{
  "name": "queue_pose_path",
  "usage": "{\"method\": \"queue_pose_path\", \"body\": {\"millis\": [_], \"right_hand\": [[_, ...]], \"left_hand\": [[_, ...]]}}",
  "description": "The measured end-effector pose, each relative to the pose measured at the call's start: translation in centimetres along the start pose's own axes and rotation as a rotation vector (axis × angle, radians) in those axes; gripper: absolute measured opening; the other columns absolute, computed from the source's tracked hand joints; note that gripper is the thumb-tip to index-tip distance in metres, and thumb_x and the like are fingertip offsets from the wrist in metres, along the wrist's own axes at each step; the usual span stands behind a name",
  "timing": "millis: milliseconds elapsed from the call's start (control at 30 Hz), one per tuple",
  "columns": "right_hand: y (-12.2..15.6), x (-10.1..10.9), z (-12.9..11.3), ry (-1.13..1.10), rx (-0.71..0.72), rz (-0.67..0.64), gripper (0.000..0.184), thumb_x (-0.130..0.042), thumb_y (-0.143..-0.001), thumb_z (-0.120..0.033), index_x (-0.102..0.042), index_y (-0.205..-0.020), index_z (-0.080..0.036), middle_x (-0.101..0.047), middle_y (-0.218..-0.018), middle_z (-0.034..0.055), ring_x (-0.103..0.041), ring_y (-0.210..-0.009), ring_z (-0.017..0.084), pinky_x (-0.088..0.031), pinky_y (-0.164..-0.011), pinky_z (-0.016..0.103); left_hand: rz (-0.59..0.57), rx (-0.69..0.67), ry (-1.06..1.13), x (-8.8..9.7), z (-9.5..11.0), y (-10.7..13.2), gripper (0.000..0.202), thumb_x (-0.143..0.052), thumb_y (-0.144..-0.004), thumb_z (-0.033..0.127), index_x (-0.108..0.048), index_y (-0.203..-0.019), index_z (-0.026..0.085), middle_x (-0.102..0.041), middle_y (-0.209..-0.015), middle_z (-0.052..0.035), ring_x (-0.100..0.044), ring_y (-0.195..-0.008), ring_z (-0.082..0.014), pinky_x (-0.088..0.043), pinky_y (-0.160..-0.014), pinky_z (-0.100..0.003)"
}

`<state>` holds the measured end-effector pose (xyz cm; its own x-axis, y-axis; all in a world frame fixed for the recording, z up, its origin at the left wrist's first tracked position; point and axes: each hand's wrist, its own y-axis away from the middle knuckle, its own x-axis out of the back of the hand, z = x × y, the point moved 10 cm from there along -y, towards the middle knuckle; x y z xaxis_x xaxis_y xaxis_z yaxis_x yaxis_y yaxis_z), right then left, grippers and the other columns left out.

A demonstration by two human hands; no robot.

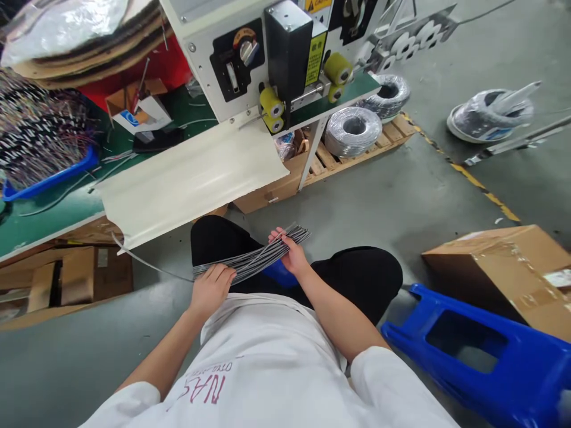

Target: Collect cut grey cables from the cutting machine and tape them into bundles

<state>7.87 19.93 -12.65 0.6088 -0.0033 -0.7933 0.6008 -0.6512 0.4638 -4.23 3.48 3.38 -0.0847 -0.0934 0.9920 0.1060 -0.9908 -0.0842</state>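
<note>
A bundle of thin grey cables (254, 260) lies across my lap, over black trousers. My left hand (214, 282) is wrapped over the bundle's left part, fingers closed on it. Near the right end, my right hand (288, 249) grips the same bundle, with the cable ends sticking out past the fingers. One loose cable (151, 266) trails left from the bundle toward the corner of a cream-coloured sheet (191, 178). That curved sheet slopes down from the machine, just beyond my knees.
A white machine (218, 53) with yellow rollers (271, 106) stands on the green bench (57, 205). At the left, a blue tray (53, 178) holds many wires. Wrapped cable coils (354, 131) sit on a pallet. A blue plastic stool (482, 351) and a cardboard box (504, 273) are at my right.
</note>
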Motion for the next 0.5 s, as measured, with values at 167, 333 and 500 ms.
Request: {"method": "queue_pose_path", "body": {"millis": [167,333,500], "right_hand": [[0.3,-0.5,-0.1,-0.033,0.013,-0.014,0.021,-0.075,-0.077,-0.024,-0.068,-0.096,-0.023,-0.071,-0.08,-0.0014,-0.07,-0.088,0.021,-0.052,-0.097,0.044],[0.3,-0.6,-0.1,-0.063,0.026,-0.04,0.018,-0.075,-0.078,-0.023,-0.067,-0.094,-0.023,-0.064,-0.068,-0.0052,-0.069,-0.078,0.018,-0.053,-0.093,0.041],[0.5,-0.2,0.2,-0.069,0.007,-0.018,0.023,-0.078,-0.076,-0.026,-0.065,-0.094,-0.02,-0.071,-0.08,0.0005,-0.07,-0.086,0.02,-0.054,-0.091,0.04]], "left_hand": [[-0.031,-0.021,-0.038,-0.4,0.1,-0.3,0.019,-0.048,-0.098,0.028,-0.066,-0.1,0.023,-0.068,-0.093,-0.0038,-0.061,-0.088,-0.018,-0.044,-0.071,-0.03],[-0.061,0.031,-0.073,0.0,-2.0,-0.1,0.022,-0.05,-0.096,0.037,-0.065,-0.107,0.024,-0.069,-0.098,-0.0051,-0.062,-0.092,-0.0209,-0.045,-0.073,-0.032],[0.041,0.168,-0.005,1.5,-7.4,1.1,0.031,-0.047,-0.093,0.044,-0.063,-0.111,0.025,-0.068,-0.105,-0.0077,-0.062,-0.097,-0.0261,-0.046,-0.089,-0.04]]}}
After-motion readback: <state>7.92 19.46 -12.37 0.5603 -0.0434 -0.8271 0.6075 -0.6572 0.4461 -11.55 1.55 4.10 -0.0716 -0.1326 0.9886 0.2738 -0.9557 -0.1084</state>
